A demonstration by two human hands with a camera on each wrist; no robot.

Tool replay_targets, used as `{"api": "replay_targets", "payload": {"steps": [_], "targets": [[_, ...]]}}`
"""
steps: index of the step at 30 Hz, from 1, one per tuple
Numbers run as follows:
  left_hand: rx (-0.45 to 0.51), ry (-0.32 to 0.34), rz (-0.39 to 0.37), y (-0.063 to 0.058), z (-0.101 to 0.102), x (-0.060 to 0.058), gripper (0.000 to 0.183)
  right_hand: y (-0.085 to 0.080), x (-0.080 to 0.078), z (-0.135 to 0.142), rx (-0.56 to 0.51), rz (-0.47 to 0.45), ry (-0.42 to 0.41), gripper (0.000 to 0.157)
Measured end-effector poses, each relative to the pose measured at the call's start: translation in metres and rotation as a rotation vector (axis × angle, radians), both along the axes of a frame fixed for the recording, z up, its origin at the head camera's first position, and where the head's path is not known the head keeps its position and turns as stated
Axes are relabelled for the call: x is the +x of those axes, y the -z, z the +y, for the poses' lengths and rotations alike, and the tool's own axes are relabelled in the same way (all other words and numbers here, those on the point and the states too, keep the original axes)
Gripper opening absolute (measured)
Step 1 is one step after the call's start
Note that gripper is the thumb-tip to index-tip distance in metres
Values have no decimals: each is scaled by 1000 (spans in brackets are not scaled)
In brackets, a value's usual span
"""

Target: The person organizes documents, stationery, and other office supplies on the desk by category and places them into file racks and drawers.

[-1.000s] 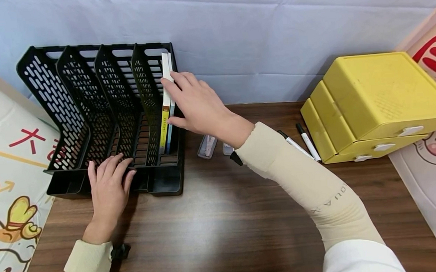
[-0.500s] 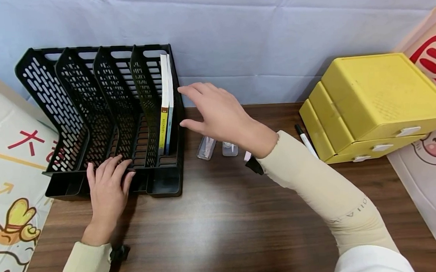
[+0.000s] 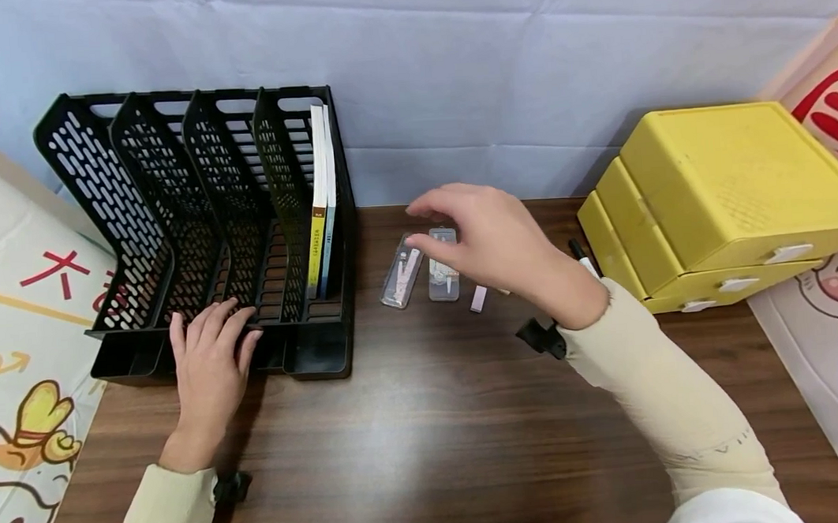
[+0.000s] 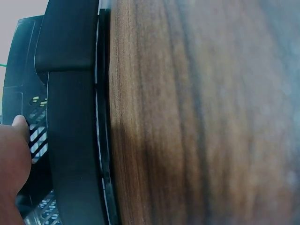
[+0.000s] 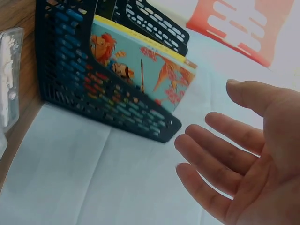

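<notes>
Two thin books, a yellow-spined book (image 3: 316,235) and a blue-spined book (image 3: 329,231), stand upright in the rightmost slot of the black file organizer (image 3: 317,350). The right wrist view shows the blue book's illustrated cover (image 5: 126,61) through the rack's side. My left hand (image 3: 211,359) rests on the organizer's front edge, fingers over the rim; the left wrist view catches only part of it. My right hand (image 3: 499,237) hovers over the table with nothing in it, thumb apart from the fingers. Below and left of it lie two clear plastic cases (image 3: 401,278) holding small tools.
A small pale pink block (image 3: 478,299) lies right of the cases. A black-capped marker (image 3: 582,257) is partly hidden behind the right forearm. At the right stands a yellow drawer unit (image 3: 736,197). A pale cloth (image 3: 452,78) hangs behind the brown table (image 3: 400,452).
My right hand has drawn away from the books and moved right, over the small cases, uncovering them. The books stay in the slot. My left hand stays on the organizer's front edge.
</notes>
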State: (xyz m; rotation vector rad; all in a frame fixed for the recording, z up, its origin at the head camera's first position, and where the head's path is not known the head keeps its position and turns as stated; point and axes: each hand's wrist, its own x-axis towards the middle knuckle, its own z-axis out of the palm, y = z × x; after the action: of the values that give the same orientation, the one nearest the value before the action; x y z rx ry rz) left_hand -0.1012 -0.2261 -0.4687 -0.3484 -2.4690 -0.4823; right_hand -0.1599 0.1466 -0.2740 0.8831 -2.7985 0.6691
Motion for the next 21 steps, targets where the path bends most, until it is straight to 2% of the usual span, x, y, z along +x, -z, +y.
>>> {"api": "replay_targets", "payload": {"steps": [7,14,21], "targets": [[-36,3,-12,0,0,-1,38,6,17,35,-41,-8,84,30],[-17,13,16,0,0,0,37,15,33,70,-123,-4,138,15],[-19,10,24,0,-1,-1,37,18,52,109,-234,9,284,14]]}}
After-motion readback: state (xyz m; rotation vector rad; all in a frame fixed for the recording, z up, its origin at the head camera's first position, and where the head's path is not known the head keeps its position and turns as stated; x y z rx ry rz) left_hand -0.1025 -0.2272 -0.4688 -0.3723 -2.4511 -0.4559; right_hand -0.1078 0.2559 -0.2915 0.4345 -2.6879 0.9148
